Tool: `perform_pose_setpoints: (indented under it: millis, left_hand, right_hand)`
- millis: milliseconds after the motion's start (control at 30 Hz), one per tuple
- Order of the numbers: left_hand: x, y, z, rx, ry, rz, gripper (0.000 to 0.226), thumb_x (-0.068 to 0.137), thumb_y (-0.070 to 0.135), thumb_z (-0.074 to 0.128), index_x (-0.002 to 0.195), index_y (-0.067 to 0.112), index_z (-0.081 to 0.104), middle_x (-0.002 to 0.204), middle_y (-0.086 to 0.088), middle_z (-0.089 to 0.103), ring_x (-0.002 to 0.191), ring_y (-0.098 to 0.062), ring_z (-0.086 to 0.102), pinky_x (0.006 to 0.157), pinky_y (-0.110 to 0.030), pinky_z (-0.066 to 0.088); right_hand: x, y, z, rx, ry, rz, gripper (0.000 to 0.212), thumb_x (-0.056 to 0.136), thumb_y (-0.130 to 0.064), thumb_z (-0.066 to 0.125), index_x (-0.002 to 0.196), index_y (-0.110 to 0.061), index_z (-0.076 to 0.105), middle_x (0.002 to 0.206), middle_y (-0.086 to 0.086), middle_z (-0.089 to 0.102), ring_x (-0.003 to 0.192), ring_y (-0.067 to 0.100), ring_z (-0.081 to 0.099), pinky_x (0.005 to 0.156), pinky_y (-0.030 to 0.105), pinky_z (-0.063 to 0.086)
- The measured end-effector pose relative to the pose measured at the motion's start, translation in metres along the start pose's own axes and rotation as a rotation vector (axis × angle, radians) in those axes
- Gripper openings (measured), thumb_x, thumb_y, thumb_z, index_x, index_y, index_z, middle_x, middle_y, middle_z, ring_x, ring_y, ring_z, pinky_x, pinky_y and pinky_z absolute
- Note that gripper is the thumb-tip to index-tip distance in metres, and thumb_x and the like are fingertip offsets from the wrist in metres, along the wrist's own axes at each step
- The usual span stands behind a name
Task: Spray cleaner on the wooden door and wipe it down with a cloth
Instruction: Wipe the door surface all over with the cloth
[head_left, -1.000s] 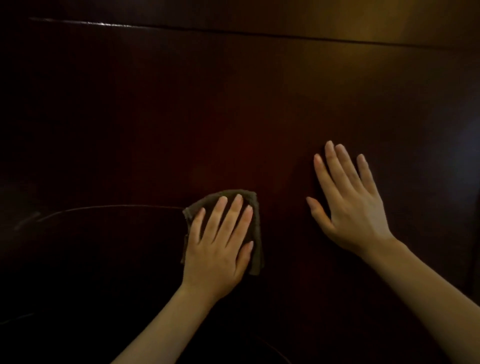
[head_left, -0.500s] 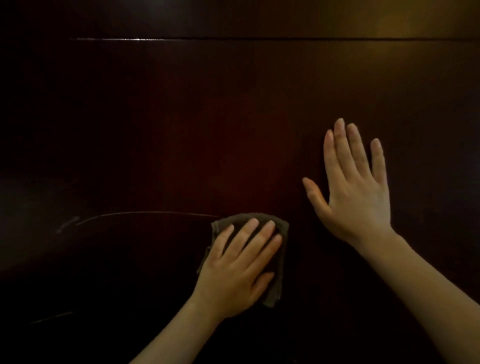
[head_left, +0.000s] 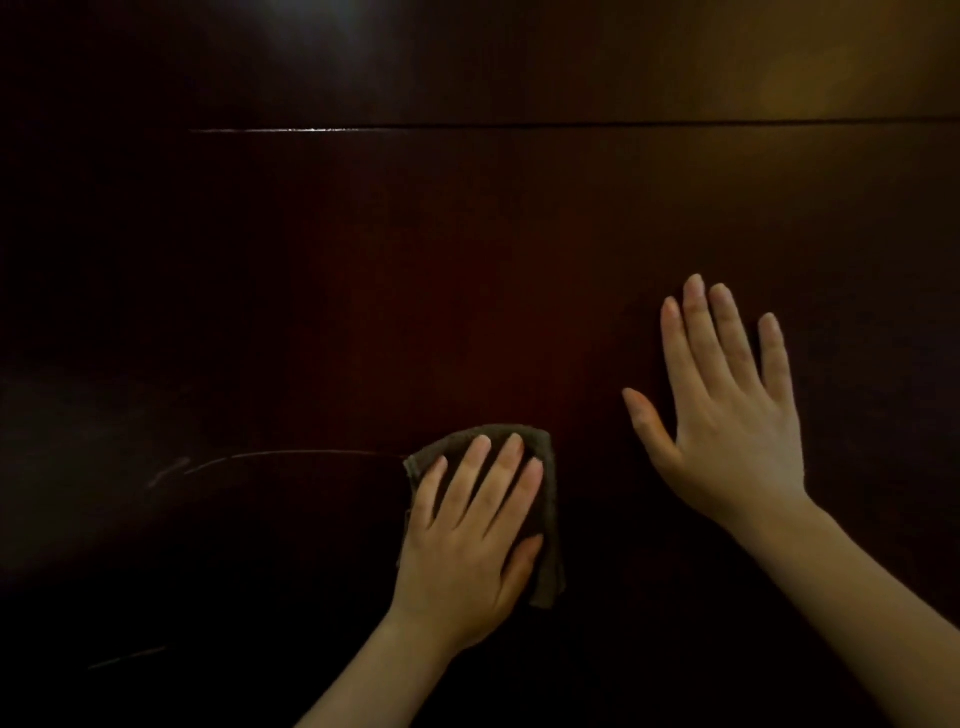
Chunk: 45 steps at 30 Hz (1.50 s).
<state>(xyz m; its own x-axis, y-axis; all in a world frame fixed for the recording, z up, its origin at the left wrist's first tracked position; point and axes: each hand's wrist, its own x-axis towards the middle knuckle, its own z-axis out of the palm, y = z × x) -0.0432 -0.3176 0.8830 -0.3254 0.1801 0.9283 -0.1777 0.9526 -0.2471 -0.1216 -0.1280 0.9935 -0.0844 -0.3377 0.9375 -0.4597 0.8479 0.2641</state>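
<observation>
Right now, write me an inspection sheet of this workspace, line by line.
Surface: dark wooden door, glossy, with a horizontal groove near the top and a faint curved line lower left.
Job's things: folded brown cloth pressed flat on the door; no spray bottle in view.
Clutter: nothing seen.
Hands: left hand lies spread on the cloth, fingers extended; right hand is flat on the bare door, fingers open, apart from the cloth.
Cables: nothing seen.
Surroundings: dim light, pale glare upper left, warm glow upper right; nothing beyond the door shows.
</observation>
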Motion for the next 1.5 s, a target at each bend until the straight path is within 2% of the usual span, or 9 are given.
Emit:
perform_pose_setpoints:
  millis: [133, 367, 500, 633, 867, 967, 1200, 1367, 1500]
  left_hand:
    - [0.01, -0.002, -0.003, -0.031, -0.006, -0.127, 0.052, 0.098, 0.042, 0.016, 0.144, 0.017, 0.018, 0.149, -0.004, 0.022, 0.139, -0.023, 0.017, 0.112, -0.041, 0.009]
    - [-0.003, -0.016, -0.001, -0.032, -0.017, -0.067, 0.052, 0.096, 0.042, 0.026, 0.143, 0.022, 0.02, 0.149, -0.001, 0.022, 0.138, -0.022, 0.022, 0.113, -0.039, 0.009]
    - [0.011, -0.037, -0.006, -0.027, 0.012, -0.166, 0.052, 0.098, 0.044, 0.015, 0.144, 0.019, 0.017, 0.151, 0.002, 0.012, 0.14, -0.022, 0.014, 0.114, -0.039, 0.005]
    - [0.005, -0.029, -0.003, -0.042, 0.001, -0.256, 0.052, 0.099, 0.044, 0.011, 0.144, 0.018, 0.014, 0.152, 0.001, 0.007, 0.141, -0.022, 0.009, 0.113, -0.04, 0.004]
    - [-0.006, -0.046, -0.002, 0.011, 0.009, -0.094, 0.055, 0.095, 0.042, 0.029, 0.144, 0.019, 0.02, 0.15, -0.004, 0.024, 0.14, -0.024, 0.019, 0.113, -0.041, 0.011]
    - [-0.001, -0.052, -0.006, 0.005, 0.012, -0.082, 0.053, 0.096, 0.042, 0.024, 0.144, 0.02, 0.018, 0.151, -0.002, 0.021, 0.14, -0.023, 0.019, 0.113, -0.04, 0.01]
    - [-0.025, -0.049, 0.004, -0.053, 0.036, -0.21, 0.055, 0.099, 0.045, 0.016, 0.149, 0.022, 0.013, 0.157, 0.003, 0.007, 0.144, -0.018, 0.006, 0.115, -0.037, 0.006]
    - [0.008, -0.072, -0.007, -0.027, 0.075, -0.433, 0.053, 0.099, 0.045, 0.009, 0.144, 0.018, 0.012, 0.151, -0.005, 0.017, 0.141, -0.021, 0.01, 0.111, -0.042, 0.01]
    - [0.01, -0.078, -0.007, -0.038, 0.068, -0.452, 0.053, 0.099, 0.046, 0.008, 0.144, 0.019, 0.011, 0.151, -0.006, 0.017, 0.141, -0.022, 0.012, 0.111, -0.042, 0.008]
  right_hand:
    - [0.0, 0.0, 0.0, -0.002, -0.006, 0.009, 0.071, 0.092, -0.051, 0.023, 0.146, -0.004, 0.018, 0.155, 0.012, 0.011, 0.143, 0.021, 0.005, 0.115, 0.042, -0.001]
    - [0.001, 0.0, 0.0, 0.006, -0.013, 0.0, 0.072, 0.092, -0.051, 0.023, 0.145, -0.003, 0.019, 0.155, 0.014, 0.012, 0.143, 0.023, 0.006, 0.115, 0.044, -0.001]
    - [0.004, -0.001, -0.004, 0.015, -0.026, -0.019, 0.071, 0.092, -0.049, 0.022, 0.145, -0.002, 0.02, 0.154, 0.016, 0.012, 0.143, 0.025, 0.006, 0.115, 0.046, -0.001]
    - [0.014, -0.015, -0.005, 0.051, -0.012, -0.075, 0.066, 0.093, -0.042, 0.025, 0.145, -0.001, 0.021, 0.154, 0.014, 0.012, 0.143, 0.021, 0.004, 0.115, 0.041, -0.004]
    - [0.05, -0.063, -0.001, 0.078, 0.041, -0.187, 0.068, 0.091, -0.045, 0.029, 0.144, -0.002, 0.024, 0.154, 0.015, 0.017, 0.143, 0.023, 0.009, 0.115, 0.045, 0.004]
    - [0.064, -0.081, 0.002, 0.101, 0.061, -0.158, 0.068, 0.091, -0.046, 0.029, 0.144, -0.004, 0.024, 0.154, 0.014, 0.019, 0.143, 0.024, 0.009, 0.114, 0.046, 0.003]
    - [0.057, -0.098, 0.011, 0.064, 0.076, -0.118, 0.069, 0.091, -0.047, 0.029, 0.145, -0.004, 0.022, 0.154, 0.015, 0.017, 0.144, 0.027, 0.008, 0.115, 0.05, 0.003]
    - [0.055, -0.097, 0.01, 0.038, 0.046, -0.163, 0.072, 0.09, -0.051, 0.029, 0.145, -0.004, 0.022, 0.154, 0.017, 0.016, 0.144, 0.029, 0.007, 0.114, 0.053, 0.003]
    - [0.055, -0.096, 0.01, 0.036, 0.052, -0.174, 0.075, 0.089, -0.055, 0.03, 0.146, -0.007, 0.023, 0.154, 0.018, 0.015, 0.144, 0.031, 0.007, 0.114, 0.054, 0.002]
